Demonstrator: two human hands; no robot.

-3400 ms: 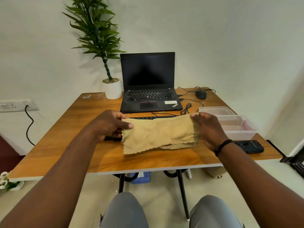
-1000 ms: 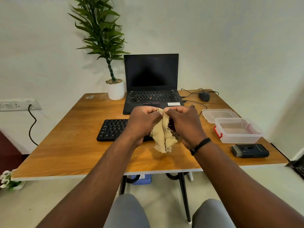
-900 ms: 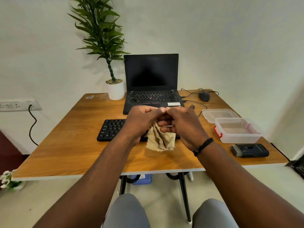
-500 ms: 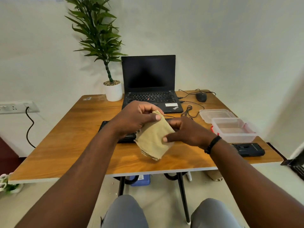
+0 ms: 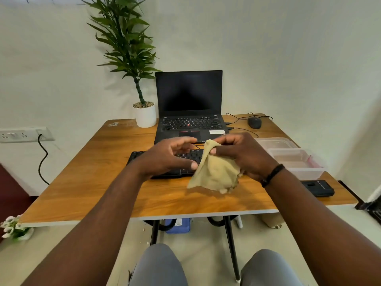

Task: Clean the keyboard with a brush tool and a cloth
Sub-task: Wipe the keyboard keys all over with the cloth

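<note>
Half a second ago we were holding the folded cloth (image 5: 214,172) between both hands; now the right hand (image 5: 245,155) alone is carrying it, and the left hand (image 5: 165,157) is letting go and drifting aside. A few seconds back the cloth was stretched wide between our hands, so it is now gathered into a compact wad, which we are judging to be the preparation for wiping; the wiping itself is not yet begun.

The right hand is pinching the top corner of the cloth between thumb and fingers, with the remaining fabric hanging down from the palm, above the front part of the surface (image 5: 103,182). The left hand is spread loosely, fingers slightly curved and apart, holding nothing; its thumb tip is lying just beside the left edge of the cloth, and whether it is touching we cannot tell.

The keyboard (image 5: 185,159) is lying near the middle of the surface, partly hidden behind both hands, in front of the laptop (image 5: 189,104). The black brush tool (image 5: 317,187) is resting untouched near the front right corner, beside the clear plastic box (image 5: 299,164).
</note>
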